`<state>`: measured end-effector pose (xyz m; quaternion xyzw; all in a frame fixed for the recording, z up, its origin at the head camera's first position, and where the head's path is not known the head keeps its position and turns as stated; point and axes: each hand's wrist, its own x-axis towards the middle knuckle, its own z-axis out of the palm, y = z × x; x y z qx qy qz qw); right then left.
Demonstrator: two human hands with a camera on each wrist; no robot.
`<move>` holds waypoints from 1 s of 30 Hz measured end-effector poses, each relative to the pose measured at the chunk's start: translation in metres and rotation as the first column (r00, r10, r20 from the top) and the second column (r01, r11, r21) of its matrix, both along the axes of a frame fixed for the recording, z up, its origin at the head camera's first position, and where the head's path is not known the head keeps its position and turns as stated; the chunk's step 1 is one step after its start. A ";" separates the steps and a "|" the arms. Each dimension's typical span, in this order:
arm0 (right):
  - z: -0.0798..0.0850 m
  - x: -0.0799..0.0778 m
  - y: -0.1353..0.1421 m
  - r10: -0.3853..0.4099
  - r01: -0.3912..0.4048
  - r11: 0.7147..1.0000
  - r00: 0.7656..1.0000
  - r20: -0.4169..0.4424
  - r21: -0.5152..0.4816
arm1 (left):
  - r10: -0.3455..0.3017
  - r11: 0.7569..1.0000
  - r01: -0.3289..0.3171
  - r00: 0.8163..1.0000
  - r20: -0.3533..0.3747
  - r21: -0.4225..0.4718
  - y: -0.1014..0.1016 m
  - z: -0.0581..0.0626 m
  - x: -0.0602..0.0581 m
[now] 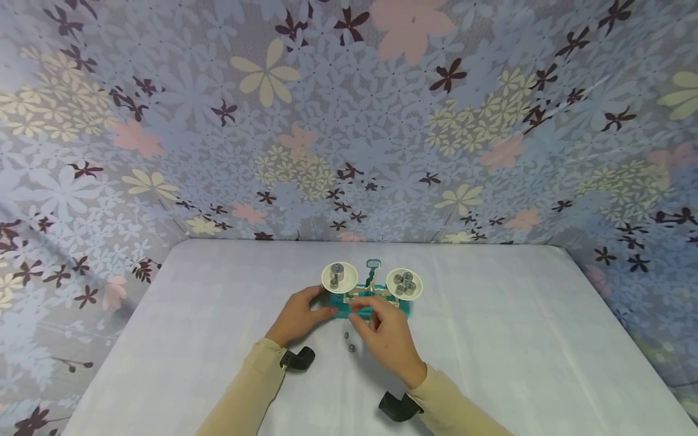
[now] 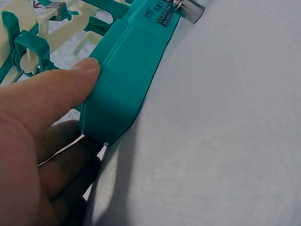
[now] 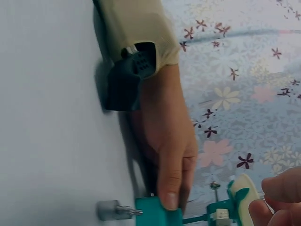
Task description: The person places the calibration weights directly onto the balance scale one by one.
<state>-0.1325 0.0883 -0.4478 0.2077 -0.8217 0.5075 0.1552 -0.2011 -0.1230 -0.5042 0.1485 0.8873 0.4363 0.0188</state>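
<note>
A green student balance (image 1: 400, 307) with two cream pans stands on the table. My left hand (image 1: 299, 315) grips the left end of its base; in the left wrist view the thumb (image 2: 88, 70) presses the top and the other fingers lie along the side and below. My right hand (image 1: 384, 333) hovers over the middle of the balance, thumb and forefinger bent toward each other; I cannot tell whether they pinch anything. Metal weights (image 1: 337, 270) sit in the left pan (image 1: 349, 280), and several metal weights (image 1: 405, 282) fill the right pan (image 1: 417, 289).
Two small metal weights lie on the white-covered table (image 1: 518, 339) in front of the balance, one small weight (image 1: 346, 335) nearer the base and a larger weight (image 1: 351, 348) just before it. A flower-patterned cloth wall (image 1: 382, 133) rises behind the table.
</note>
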 end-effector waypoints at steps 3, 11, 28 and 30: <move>-0.005 0.003 0.001 0.016 -0.016 1.000 0.999 0.036 -0.008 | -0.001 1.000 0.001 1.000 0.000 0.000 0.001 0.001 0.000; -0.021 0.016 0.001 0.003 -0.006 1.000 0.984 0.178 0.016 | -0.018 1.000 0.018 1.000 0.009 -0.001 0.000 0.004 0.003; -0.034 0.026 0.002 0.026 0.002 0.998 0.908 0.419 -0.064 | -0.008 1.000 0.008 1.000 0.017 0.021 0.000 -0.001 0.003; -0.024 0.029 0.000 0.039 -0.012 0.998 0.907 0.419 -0.066 | -0.002 1.000 0.002 1.000 0.019 0.021 -0.001 0.000 0.003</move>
